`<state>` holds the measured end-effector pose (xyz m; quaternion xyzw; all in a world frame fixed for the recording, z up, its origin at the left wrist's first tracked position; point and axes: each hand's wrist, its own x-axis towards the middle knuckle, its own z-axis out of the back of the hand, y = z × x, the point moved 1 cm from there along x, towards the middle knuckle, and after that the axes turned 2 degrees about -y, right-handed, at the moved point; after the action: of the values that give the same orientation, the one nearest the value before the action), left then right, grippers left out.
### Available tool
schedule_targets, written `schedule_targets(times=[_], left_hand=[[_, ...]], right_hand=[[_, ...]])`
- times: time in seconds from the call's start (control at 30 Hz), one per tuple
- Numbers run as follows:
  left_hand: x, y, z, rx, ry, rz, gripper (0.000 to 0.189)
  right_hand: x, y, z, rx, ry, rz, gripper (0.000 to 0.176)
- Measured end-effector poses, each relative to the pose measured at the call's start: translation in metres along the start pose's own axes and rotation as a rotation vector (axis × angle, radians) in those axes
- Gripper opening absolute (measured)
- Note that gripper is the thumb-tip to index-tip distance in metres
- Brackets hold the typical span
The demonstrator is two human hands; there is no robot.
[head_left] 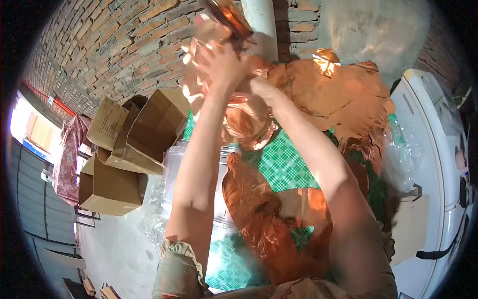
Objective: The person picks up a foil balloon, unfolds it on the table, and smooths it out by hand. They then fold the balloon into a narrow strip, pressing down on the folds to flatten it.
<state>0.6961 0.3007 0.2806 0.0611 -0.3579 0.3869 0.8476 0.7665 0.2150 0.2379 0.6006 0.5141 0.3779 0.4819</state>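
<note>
A crumpled, shiny piece of copper-coloured foil (246, 119) hangs over the far part of the table. My left hand (226, 65) is raised against its upper part, fingers spread and blurred by motion. Just beside it, my right hand (257, 87) is closed on the foil, its fingertips hidden behind my left hand and the folds. Above both hands, a glossy copper-coloured end (229, 20) sticks up, smeared by movement. More copper-coloured foil (259, 214) lies loosely between my forearms, and a wide flattened heap (343, 99) spreads across the back right.
A green checked cloth (284, 164) covers the table. Clear plastic bags (172, 162) lie at left, beside open cardboard boxes (154, 124). Another clear bag (403, 154) is at right, near a white appliance (428, 124). A brick wall (134, 50) and white pipe (261, 25) stand behind.
</note>
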Motion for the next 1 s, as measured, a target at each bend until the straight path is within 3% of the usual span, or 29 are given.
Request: schedule_targets(times=[0.03, 0.07, 0.1, 0.13, 0.17, 0.23, 0.3, 0.4, 0.43, 0.57, 0.73, 0.87, 0.97, 1.0], left_hand=[[-0.008, 0.000, -0.015, -0.134, 0.206, 0.003, 0.084], [-0.020, 0.001, -0.041, -0.184, 0.179, -0.058, 0.090], [-0.029, -0.001, -0.037, -0.207, 0.485, -0.077, 0.092], [-0.042, 0.003, -0.057, -0.208, 0.509, -0.131, 0.083], [-0.049, 0.015, -0.081, -0.124, 0.435, -0.355, 0.077], [-0.062, 0.023, -0.077, -0.073, 0.385, -0.519, 0.068], [-0.066, 0.027, -0.058, -0.140, 0.414, -0.410, 0.061], [-0.064, 0.043, -0.062, -0.557, 0.362, -0.002, 0.056], [-0.074, 0.040, -0.038, -0.428, 0.328, -0.136, 0.052], [-0.095, 0.039, -0.052, -0.146, 0.410, -0.066, 0.056], [-0.105, 0.055, -0.083, -0.147, 0.353, -0.055, 0.062], [-0.111, 0.062, -0.089, -0.118, 0.301, -0.084, 0.061], [-0.113, 0.061, -0.088, -0.073, 0.280, -0.095, 0.061], [-0.114, 0.060, -0.088, -0.057, 0.280, -0.098, 0.061]], right_hand=[[0.016, -0.021, 0.020, 0.087, -0.033, -0.019, 0.022], [0.029, -0.043, 0.040, 0.161, -0.071, -0.032, 0.023], [0.039, -0.064, 0.057, 0.212, -0.104, -0.038, 0.023], [0.047, -0.081, 0.073, 0.254, -0.132, -0.040, 0.024], [0.057, -0.102, 0.087, 0.288, -0.158, -0.031, 0.024], [0.070, -0.123, 0.102, 0.325, -0.186, -0.021, 0.026], [0.072, -0.128, 0.105, 0.338, -0.189, -0.033, 0.027], [0.045, -0.081, 0.077, 0.370, -0.157, -0.090, 0.023], [0.044, -0.074, 0.073, 0.378, -0.120, -0.092, 0.022], [0.043, -0.066, 0.062, 0.251, -0.288, -0.015, 0.020], [0.053, -0.046, 0.055, -0.067, -0.386, -0.004, 0.033], [0.055, -0.046, 0.063, -0.252, -0.353, -0.014, 0.021], [0.072, -0.063, 0.086, -0.561, -0.367, 0.117, 0.036], [0.043, -0.045, 0.069, -0.671, -0.408, 0.136, 0.044]])
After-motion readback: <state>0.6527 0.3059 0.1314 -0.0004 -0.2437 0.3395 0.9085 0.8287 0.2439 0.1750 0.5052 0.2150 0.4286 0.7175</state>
